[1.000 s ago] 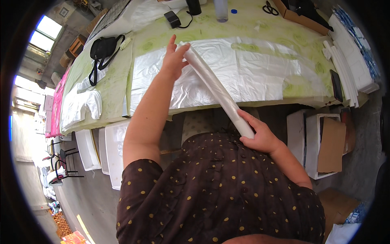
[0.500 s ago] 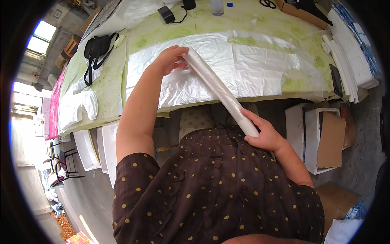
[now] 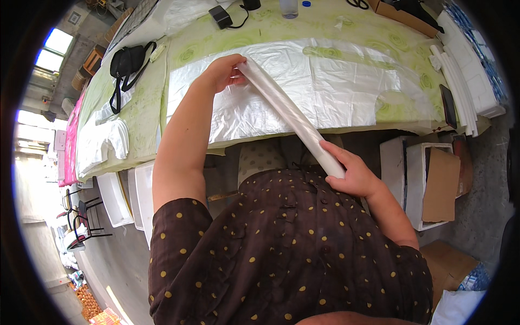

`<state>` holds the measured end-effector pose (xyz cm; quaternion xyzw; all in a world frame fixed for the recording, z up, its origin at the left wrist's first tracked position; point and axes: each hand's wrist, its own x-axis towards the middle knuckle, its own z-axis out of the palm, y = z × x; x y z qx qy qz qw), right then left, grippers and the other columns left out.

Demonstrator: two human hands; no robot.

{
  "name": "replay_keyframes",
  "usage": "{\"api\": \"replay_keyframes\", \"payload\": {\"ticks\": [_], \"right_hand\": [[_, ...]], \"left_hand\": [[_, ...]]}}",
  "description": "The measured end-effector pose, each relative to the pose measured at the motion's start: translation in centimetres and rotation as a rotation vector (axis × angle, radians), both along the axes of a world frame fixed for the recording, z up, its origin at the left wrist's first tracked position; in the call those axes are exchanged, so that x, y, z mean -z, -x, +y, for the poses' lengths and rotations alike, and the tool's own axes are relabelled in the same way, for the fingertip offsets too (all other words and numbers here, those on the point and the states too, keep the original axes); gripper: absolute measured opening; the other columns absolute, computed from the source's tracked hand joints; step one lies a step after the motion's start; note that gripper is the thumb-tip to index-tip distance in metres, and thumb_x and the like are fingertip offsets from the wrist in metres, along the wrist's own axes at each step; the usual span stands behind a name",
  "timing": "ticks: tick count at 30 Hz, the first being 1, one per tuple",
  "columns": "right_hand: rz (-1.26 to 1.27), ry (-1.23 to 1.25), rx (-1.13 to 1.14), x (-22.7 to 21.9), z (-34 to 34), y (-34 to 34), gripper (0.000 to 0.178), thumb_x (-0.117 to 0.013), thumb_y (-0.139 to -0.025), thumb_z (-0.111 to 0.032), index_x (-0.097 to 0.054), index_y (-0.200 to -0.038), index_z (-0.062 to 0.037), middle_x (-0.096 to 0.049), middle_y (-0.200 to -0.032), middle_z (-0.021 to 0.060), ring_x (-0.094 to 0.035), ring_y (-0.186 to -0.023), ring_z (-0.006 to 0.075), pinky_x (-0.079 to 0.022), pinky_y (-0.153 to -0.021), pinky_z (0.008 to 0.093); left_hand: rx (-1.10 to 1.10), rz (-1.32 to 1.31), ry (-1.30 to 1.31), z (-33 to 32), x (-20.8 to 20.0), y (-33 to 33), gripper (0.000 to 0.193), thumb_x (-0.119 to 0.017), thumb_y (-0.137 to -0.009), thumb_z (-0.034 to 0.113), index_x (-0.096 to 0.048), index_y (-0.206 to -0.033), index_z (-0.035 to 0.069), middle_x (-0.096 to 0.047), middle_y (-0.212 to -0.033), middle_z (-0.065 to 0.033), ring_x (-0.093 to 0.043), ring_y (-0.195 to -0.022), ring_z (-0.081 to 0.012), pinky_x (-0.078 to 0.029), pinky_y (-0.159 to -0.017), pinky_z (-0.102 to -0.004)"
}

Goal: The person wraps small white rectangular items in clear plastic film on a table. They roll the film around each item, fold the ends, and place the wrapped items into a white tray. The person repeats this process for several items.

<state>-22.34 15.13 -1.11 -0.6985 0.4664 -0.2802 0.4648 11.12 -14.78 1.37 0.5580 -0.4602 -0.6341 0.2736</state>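
Note:
A long, whitish roll of translucent plastic film (image 3: 284,108) slants across in front of me, from the table's middle down toward my waist. Its far end is in my left hand (image 3: 226,73), with fingers curled around the tip. My right hand (image 3: 352,170) grips the near end, thumb and fingers on either side. Beneath the roll, flat sheets of shiny clear plastic (image 3: 346,89) are spread over the table, slightly wrinkled, with a cut-out shape at the right end.
The table has a green flowered cover (image 3: 187,51). On it are a black bag (image 3: 128,62), a black adapter (image 3: 221,18), a bottle (image 3: 289,8), a dark phone (image 3: 448,106) and white rolls (image 3: 457,89). White foam boxes (image 3: 421,184) stand below at right, a black chair (image 3: 84,216) at left.
My left hand and the roll's far end have shifted slightly left and away from me. Both hands keep their hold.

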Motion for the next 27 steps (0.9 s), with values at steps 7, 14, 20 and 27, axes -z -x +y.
{"api": "replay_keyframes", "payload": {"ticks": [7,14,20,27], "right_hand": [[0.179,0.02,-0.008,-2.0,-1.6,-1.5,0.082,-0.068,-0.078,-0.02,-0.039,-0.154,-0.0141,-0.058,-0.133,0.0246,-0.059,-0.119,0.0401,-0.047,-0.102,0.0424],[0.195,-0.049,0.041,-3.4,-1.3,-1.9,0.089,-0.07,-0.078,-0.019,-0.032,-0.158,-0.0141,-0.056,-0.139,0.0236,-0.06,-0.12,0.038,-0.046,-0.104,0.0401],[0.238,-0.209,0.041,-4.5,0.4,-1.4,0.095,-0.073,-0.078,-0.021,-0.026,-0.16,-0.0137,-0.057,-0.139,0.0239,-0.061,-0.119,0.0384,-0.047,-0.103,0.0404],[0.338,-0.297,0.087,-4.9,6.6,3.4,0.094,-0.075,-0.077,-0.014,-0.028,-0.158,-0.0096,-0.058,-0.136,0.0259,-0.061,-0.12,0.0393,-0.049,-0.1,0.0433]], "left_hand": [[0.06,-0.309,0.089,-1.0,0.2,1.9,0.025,-0.064,-0.095,0.03,-0.067,-0.097,0.005,-0.058,-0.079,-0.0025,-0.046,-0.06,-0.0116,-0.038,-0.051,-0.0276],[0.04,-0.395,0.101,-1.3,0.7,3.0,0.029,-0.063,-0.092,0.031,-0.068,-0.094,0.002,-0.058,-0.076,-0.0061,-0.046,-0.061,-0.0166,-0.038,-0.054,-0.0369],[0.085,-0.585,0.175,-1.7,1.6,4.1,0.042,-0.061,-0.096,0.038,-0.065,-0.117,0.002,-0.061,-0.088,-0.0058,-0.048,-0.063,-0.0154,-0.041,-0.058,-0.0357],[0.119,-0.651,0.161,-1.8,1.8,4.0,0.052,-0.061,-0.096,0.043,-0.062,-0.125,0.0,-0.066,-0.109,-0.0106,-0.06,-0.085,-0.02,-0.05,-0.074,-0.0377]]}}
